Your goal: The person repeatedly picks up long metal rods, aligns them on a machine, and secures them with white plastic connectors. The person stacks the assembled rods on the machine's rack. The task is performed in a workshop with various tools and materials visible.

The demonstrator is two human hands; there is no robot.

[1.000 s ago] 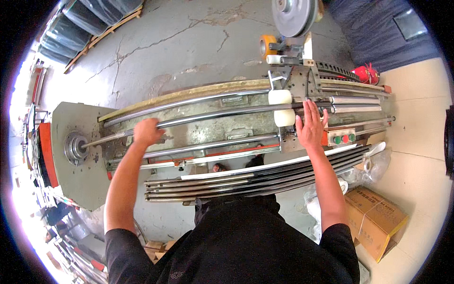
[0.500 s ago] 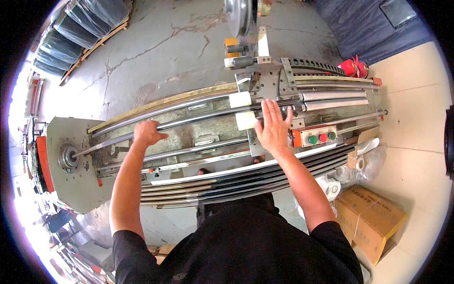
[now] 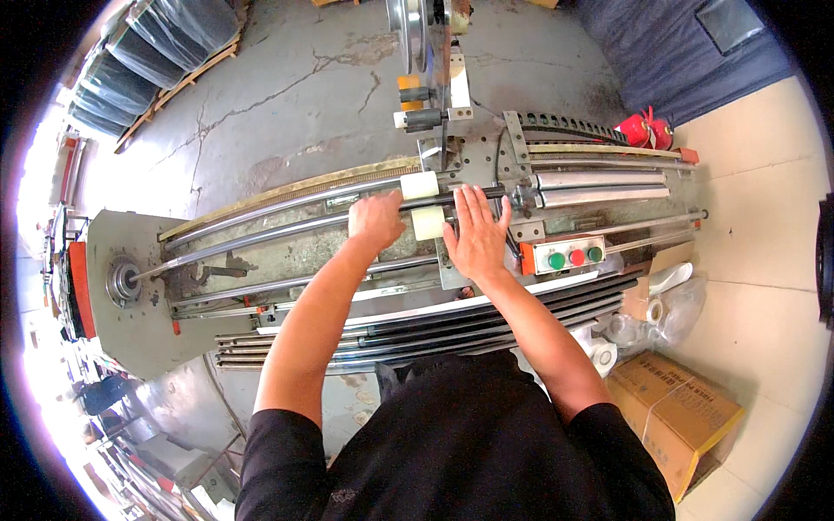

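A long steel rod (image 3: 261, 246) runs across the machine from the round chuck (image 3: 127, 279) on the left end plate. My left hand (image 3: 376, 221) is closed around this rod, just left of two white rollers (image 3: 427, 222) on the sliding carriage (image 3: 478, 154). Right of the rollers, my right hand (image 3: 478, 233) lies flat with its fingers stretched over the darker section of the rod; whether it presses on it I cannot tell. A control box (image 3: 569, 257) with green and red buttons sits beside my right hand. Several loose rods (image 3: 347, 354) lie along the near side.
Beyond the carriage stands a wheel assembly (image 3: 414, 35). A cable chain (image 3: 573, 127) and red fire extinguishers (image 3: 647, 130) are at the far right. A cardboard box (image 3: 673, 408) stands at the near right, by plastic-wrapped rolls (image 3: 599, 352). Wrapped bundles (image 3: 148, 69) sit at the far left.
My left hand has moved right along the rod, up to the white rollers. The carriage with its control box has shifted slightly left, and my right hand with it.
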